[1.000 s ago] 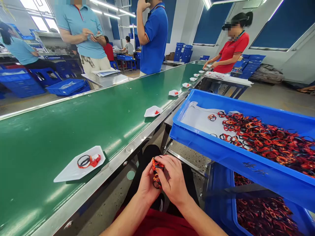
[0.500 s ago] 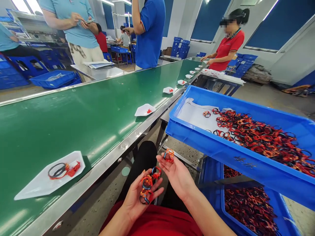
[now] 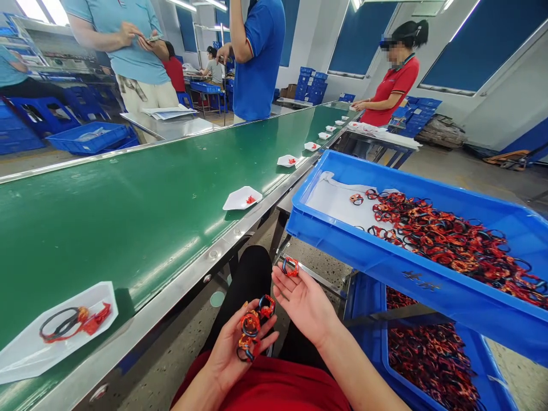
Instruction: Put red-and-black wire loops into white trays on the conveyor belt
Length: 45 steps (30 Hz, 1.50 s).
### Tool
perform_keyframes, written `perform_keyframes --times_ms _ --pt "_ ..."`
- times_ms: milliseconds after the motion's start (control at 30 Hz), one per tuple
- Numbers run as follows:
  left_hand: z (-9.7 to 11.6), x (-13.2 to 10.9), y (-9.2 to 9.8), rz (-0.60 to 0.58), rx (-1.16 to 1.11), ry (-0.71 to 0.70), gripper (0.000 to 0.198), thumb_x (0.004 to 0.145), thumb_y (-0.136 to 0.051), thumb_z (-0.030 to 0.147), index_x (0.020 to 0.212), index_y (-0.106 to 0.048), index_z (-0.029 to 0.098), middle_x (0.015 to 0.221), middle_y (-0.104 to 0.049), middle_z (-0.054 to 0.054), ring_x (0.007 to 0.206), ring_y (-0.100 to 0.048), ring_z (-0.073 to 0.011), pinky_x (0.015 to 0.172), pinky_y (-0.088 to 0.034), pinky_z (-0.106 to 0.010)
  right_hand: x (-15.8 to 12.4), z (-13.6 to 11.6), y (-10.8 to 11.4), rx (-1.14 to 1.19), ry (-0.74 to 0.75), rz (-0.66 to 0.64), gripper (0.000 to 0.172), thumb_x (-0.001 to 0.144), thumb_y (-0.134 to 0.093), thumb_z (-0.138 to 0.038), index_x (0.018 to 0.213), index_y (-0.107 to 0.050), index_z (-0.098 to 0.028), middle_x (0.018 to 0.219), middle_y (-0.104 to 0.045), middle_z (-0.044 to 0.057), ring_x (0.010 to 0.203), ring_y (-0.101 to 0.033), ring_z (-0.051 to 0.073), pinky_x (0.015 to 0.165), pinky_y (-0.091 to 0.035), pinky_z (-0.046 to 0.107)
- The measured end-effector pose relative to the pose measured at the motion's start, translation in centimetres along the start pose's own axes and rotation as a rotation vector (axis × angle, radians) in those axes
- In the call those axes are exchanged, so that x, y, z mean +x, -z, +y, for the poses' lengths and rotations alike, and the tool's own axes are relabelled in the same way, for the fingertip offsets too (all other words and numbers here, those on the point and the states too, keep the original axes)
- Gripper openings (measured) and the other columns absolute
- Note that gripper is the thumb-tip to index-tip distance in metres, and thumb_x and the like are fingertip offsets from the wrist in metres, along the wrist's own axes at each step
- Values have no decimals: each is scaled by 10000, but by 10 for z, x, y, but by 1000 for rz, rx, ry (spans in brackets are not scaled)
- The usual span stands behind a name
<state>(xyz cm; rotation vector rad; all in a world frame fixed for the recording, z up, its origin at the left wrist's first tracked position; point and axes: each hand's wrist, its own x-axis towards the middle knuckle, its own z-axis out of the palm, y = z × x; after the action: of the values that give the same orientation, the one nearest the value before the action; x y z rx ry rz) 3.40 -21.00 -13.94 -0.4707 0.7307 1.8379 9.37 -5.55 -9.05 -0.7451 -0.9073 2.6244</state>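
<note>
**Left hand**: palm up, partly open, fingers loosely curled; not clenched. It cradles the linked bands, woven orange-red loops with dark blue-black rings.

**Right hand**: palm up, open wide, fingers spread. The single band rests at the fingertips; no finger closes over it.

**Orientation:** the linked bands form a short chain, long axis diagonal, from the heel of the left palm up toward the right hand. The single band is a small ring, lying tilted; its exact axis is too small to tell.

**Position:** the linked bands lie in the left palm, their upper ring out by the fingers. The single band sits at the far end of the right hand, just beside the edge of the upper crate's shadow. The hands are near each other, not touching.

**Left of hands:** green conveyor belt with a white paper tray holding a black-and-red band; a second white paper tray lies farther along.

**Right of hands:** blue plastic crate holding a heap of bands; lower blue crate beneath it, also filled with bands.

**Beyond:** co-worker in a red polo shirt at the far end of the conveyor belt.
</note>
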Motion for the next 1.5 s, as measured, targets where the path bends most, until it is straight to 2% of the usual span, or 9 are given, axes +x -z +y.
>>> perform_keyframes --times_ms 300,367,500,633,867,1000,1233,1367,1500 --pt "0 3 3 2 2 -13 280 772 -665 271 1025 -596 173 1022 -694 -119 1061 -608 -339 923 -464 -508 -7 4 -5 -299 139 -47 420 903 -402 -479 1080 -636 -178 1143 -655 128 1107 -592 222 929 -470 413" --pt "0 5 4 -5 -9 -12 262 774 -662 270 1010 -607 172 1023 -694 -117 1056 -612 -335 924 -462 -507 -12 4 -9 -588 300 -39 396 894 -446 -456 1082 -643 -168 1104 -670 123 1051 -618 226 936 -463 414" --pt "0 6 6 -42 -31 -2 201 787 -644 270 960 -633 168 969 -706 -104 1020 -632 -310 932 -453 -504 -17 5 -10 -1282 784 -49 309 876 -518 -327 1141 -631 -214 1135 -653 87 1050 -597 224 937 -461 404" --pt "0 5 7 -103 -45 -2 200 803 -621 281 964 -637 162 956 -705 -102 990 -644 -284 940 -444 -492 -14 8 -9 -1571 964 -37 313 877 -528 -314 1159 -615 -212 1095 -669 81 1001 -613 227 876 -492 404" --pt "2 1 7 -121 -62 -9 214 810 -613 295 983 -636 172 976 -704 -101 1073 -606 -293 966 -428 -481 -13 5 -22 -1615 867 -87 246 862 -554 -342 1035 -654 -200 965 -698 55 866 -644 205 790 -509 361" --pt "3 0 7 -127 -74 -10 209 810 -613 291 978 -636 168 1103 -672 -107 1107 -585 -294 982 -417 -485 -14 4 -28 -1597 785 -97 207 857 -554 -349 971 -672 -222 842 -699 26 764 -651 189 704 -508 318" --pt "6 -1 8 -167 -111 -16 200 820 -601 292 971 -638 167 1185 -635 -107 1148 -558 -280 1002 -406 -471 -11 8 -33 -1616 783 -108 185 856 -550 -355 913 -679 -234 774 -685 14 710 -638 182 646 -484 296" --pt "11 -2 8 -125 -113 -30 220 805 -620 299 982 -640 170 1077 -679 -102 1089 -596 -294 957 -439 -485 0 -2 -53 -1666 868 -136 216 868 -539 -376 963 -665 -228 775 -673 10 699 -613 167 673 -459 298" --pt "17 -5 8 -112 -128 -42 210 798 -630 297 974 -646 183 1039 -693 -92 1033 -625 -300 916 -465 -475 32 -16 -99 -1730 1119 -151 276 899 -485 -405 1027 -645 -220 858 -682 26 775 -611 170 718 -432 304"
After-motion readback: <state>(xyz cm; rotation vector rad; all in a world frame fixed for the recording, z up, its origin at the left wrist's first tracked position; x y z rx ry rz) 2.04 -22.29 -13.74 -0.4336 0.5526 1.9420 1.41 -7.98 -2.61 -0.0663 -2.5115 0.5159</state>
